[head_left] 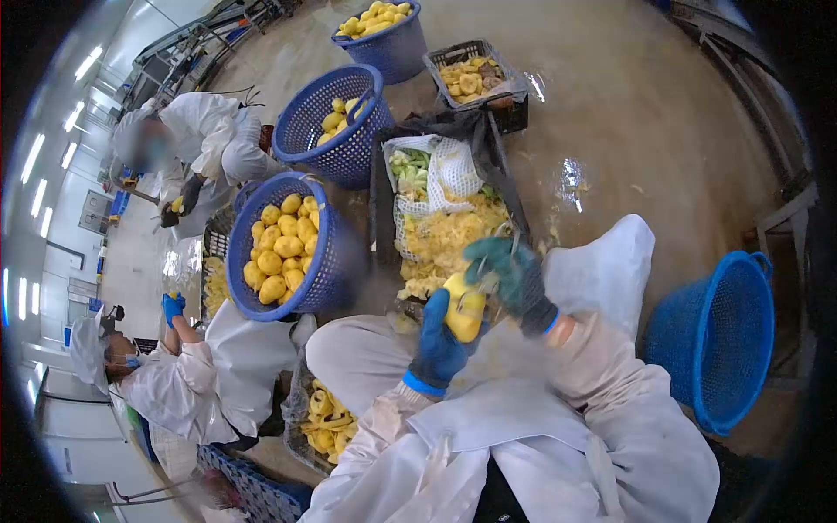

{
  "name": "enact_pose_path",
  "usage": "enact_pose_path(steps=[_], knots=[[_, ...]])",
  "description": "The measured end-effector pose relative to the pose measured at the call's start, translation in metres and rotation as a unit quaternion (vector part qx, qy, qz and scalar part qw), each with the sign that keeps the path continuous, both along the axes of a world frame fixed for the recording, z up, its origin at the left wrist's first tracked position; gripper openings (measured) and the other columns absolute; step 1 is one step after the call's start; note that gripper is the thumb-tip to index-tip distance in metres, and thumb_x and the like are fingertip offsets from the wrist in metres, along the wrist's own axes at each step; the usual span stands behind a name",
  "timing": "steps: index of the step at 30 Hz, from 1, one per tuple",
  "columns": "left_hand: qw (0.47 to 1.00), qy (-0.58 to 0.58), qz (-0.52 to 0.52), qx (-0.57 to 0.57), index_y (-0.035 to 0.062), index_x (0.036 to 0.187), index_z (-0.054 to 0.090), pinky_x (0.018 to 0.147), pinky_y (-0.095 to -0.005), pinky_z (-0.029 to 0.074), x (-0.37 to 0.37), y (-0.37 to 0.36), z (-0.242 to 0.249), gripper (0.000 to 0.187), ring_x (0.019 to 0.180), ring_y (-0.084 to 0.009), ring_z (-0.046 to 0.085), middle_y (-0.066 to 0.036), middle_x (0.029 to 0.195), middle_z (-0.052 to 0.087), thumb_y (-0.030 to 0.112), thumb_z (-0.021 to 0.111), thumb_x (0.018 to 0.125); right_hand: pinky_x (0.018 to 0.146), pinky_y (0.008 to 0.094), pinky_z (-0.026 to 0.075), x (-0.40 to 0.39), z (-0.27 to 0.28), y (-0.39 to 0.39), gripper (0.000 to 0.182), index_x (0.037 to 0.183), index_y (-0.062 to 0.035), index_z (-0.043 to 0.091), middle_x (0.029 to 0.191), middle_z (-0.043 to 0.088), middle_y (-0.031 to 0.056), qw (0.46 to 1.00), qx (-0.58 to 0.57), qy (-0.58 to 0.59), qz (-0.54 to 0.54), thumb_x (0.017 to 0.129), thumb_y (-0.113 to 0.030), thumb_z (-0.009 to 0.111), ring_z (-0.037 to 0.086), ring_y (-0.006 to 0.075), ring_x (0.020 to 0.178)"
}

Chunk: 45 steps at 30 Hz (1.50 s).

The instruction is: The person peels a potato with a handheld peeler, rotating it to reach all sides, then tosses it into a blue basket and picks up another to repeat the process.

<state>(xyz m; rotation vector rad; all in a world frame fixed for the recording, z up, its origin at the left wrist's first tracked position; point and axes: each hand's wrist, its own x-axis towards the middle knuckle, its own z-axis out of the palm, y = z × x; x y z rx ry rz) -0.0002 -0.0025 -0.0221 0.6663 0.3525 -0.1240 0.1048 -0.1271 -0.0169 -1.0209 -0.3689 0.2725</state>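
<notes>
We saw one peeled yellow fruit (pixel 466 312) held up over the person's lap, and both hands were on it. The left hand (pixel 438 347), in a blue glove, was wrapped around the fruit from below, fingers closed on it. The right hand (pixel 514 277), in a dark green glove, was closed on a small peeler (pixel 490 281) whose end touched the top of the fruit; the tool itself was too blurred for us to tell more. The two hands sat close together, meeting at the fruit.

We counted four round blue baskets: one near basket (pixel 292 247) piled with peeled yellow fruit, a second blue basket (pixel 336 122) behind it with a few fruits at the bottom, a third far basket (pixel 386 37) heaped with fruit at the top of the view, and one side basket (pixel 717 338) on the person's right whose inside showed no fruit from this angle. We counted three dark crates: a far crate (pixel 481 80) holding cut pieces, a low crate (pixel 321 420) of yellow slices beside the person's left knee, and a third crate (pixel 214 270) partly hidden behind the near basket. One heap of peelings (pixel 443 235) lay on a dark sheet just ahead of the hands, with a white mesh bag (pixel 440 174) upon it.

Two other workers in white coats were at the left: one worker (pixel 187 388) with a raised blue-gloved hand, and a farther worker (pixel 205 139) bent over something yellow
</notes>
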Motion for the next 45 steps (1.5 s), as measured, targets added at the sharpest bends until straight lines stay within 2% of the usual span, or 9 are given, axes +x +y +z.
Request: enact_pose_path(steps=[17, 21, 24, 30, 32, 34, 38, 43, 45], knots=[[0.985, 0.045, 0.034, -0.163, 0.009, 0.12, 0.05, 0.086, -0.0349, 0.049, 0.01, -0.014, 0.034, 0.038, 0.103, -0.021, 0.058, -0.008, 0.112, 0.057, 0.036, 0.052, 0.093, 0.07, 0.0286, 0.05, 0.032, -0.027, -0.021, 0.023, 0.096, -0.0009, 0.062, 0.083, 0.063, 0.0059, 0.992, -0.031, 0.071, -0.102, 0.094, -0.021, 0.05, 0.062, 0.0161, 0.076], [0.984, 0.034, 0.041, -0.171, 0.009, 0.116, 0.054, 0.084, -0.0358, 0.05, 0.011, -0.013, 0.009, 0.038, 0.098, -0.0222, 0.059, -0.008, 0.108, 0.06, 0.035, 0.059, 0.089, 0.072, 0.0292, 0.05, 0.013, -0.002, -0.01, 0.025, 0.102, 0.0006, 0.063, 0.08, 0.063, 0.0048, 0.832, -0.277, -0.454, -0.158, 0.093, -0.019, 0.051, 0.062, 0.0156, 0.078], [0.963, 0.13, 0.089, -0.22, 0.0112, 0.112, 0.056, 0.081, -0.0347, 0.051, 0.014, -0.016, 0.024, 0.034, 0.094, -0.0213, 0.06, -0.007, 0.102, 0.062, 0.035, 0.061, 0.088, 0.073, 0.0296, 0.051, 0.045, -0.041, -0.018, 0.025, 0.103, 0.0002, 0.063, 0.081, 0.064, 0.0044, 0.988, 0.075, 0.092, -0.101, 0.092, -0.02, 0.053, 0.062, 0.015, 0.079], [0.96, 0.067, 0.096, -0.254, 0.0085, 0.114, 0.054, 0.081, -0.0304, 0.051, 0.017, -0.019, 0.014, 0.029, 0.099, -0.0203, 0.059, -0.008, 0.106, 0.058, 0.027, 0.055, 0.092, 0.068, 0.0276, 0.05, 0.01, -0.03, -0.004, 0.032, 0.106, -0.0009, 0.06, 0.09, 0.063, 0.0078, 0.99, -0.094, -0.072, -0.082, 0.095, -0.03, 0.051, 0.061, 0.0153, 0.078], [0.961, 0.09, 0.123, -0.23, 0.0043, 0.118, 0.049, 0.083, -0.0303, 0.05, 0.017, -0.02, 0.02, 0.032, 0.099, -0.0199, 0.057, -0.011, 0.107, 0.056, 0.014, 0.059, 0.089, 0.069, 0.0273, 0.05, 0.039, -0.068, -0.011, 0.037, 0.106, -0.0008, 0.06, 0.091, 0.063, 0.0087, 0.998, 0.035, -0.007, -0.045, 0.096, -0.034, 0.047, 0.061, 0.0155, 0.079], [0.962, -0.052, 0.124, 0.238, 0.0018, 0.119, 0.046, 0.082, -0.0298, 0.049, 0.013, -0.022, 0.017, 0.04, 0.098, -0.0198, 0.056, -0.011, 0.106, 0.055, 0.006, 0.063, 0.083, 0.07, 0.0276, 0.05, 0.035, -0.065, -0.013, 0.04, 0.103, -0.001, 0.06, 0.089, 0.063, 0.0086, 0.998, 0.033, 0.019, -0.047, 0.098, -0.037, 0.043, 0.061, 0.0154, 0.078], [0.977, -0.058, 0.121, -0.167, -0.0015, 0.117, 0.043, 0.08, -0.0297, 0.048, 0.005, -0.031, 0.019, 0.05, 0.094, -0.0188, 0.056, -0.012, 0.105, 0.054, -0.003, 0.068, 0.074, 0.07, 0.0275, 0.05, 0.01, -0.032, -0.009, 0.036, 0.103, 0.0, 0.06, 0.086, 0.063, 0.0066, 0.993, -0.064, 0.02, -0.098, 0.096, -0.033, 0.047, 0.06, 0.0148, 0.079], [0.789, -0.205, 0.085, 0.573, 0.0004, 0.121, 0.041, 0.08, -0.0297, 0.048, 0.007, -0.02, -0.009, 0.056, 0.093, -0.0202, 0.057, -0.011, 0.107, 0.054, 0.008, 0.072, 0.074, 0.078, 0.0307, 0.049, 0.006, -0.016, -0.01, 0.023, 0.1, -0.0038, 0.064, 0.094, 0.066, 0.0063, 0.977, -0.157, -0.14, -0.041, 0.094, -0.021, 0.051, 0.062, 0.0157, 0.088], [0.913, -0.156, 0.083, 0.368, 0.0005, 0.121, 0.042, 0.081, -0.0299, 0.048, 0.008, -0.024, -0.005, 0.059, 0.093, -0.0215, 0.057, -0.013, 0.109, 0.054, 0.012, 0.075, 0.073, 0.078, 0.0298, 0.049, 0.003, -0.018, -0.009, 0.021, 0.102, -0.0042, 0.064, 0.092, 0.065, 0.0053, 0.994, -0.11, -0.013, -0.016, 0.093, -0.019, 0.052, 0.061, 0.0147, 0.085]])
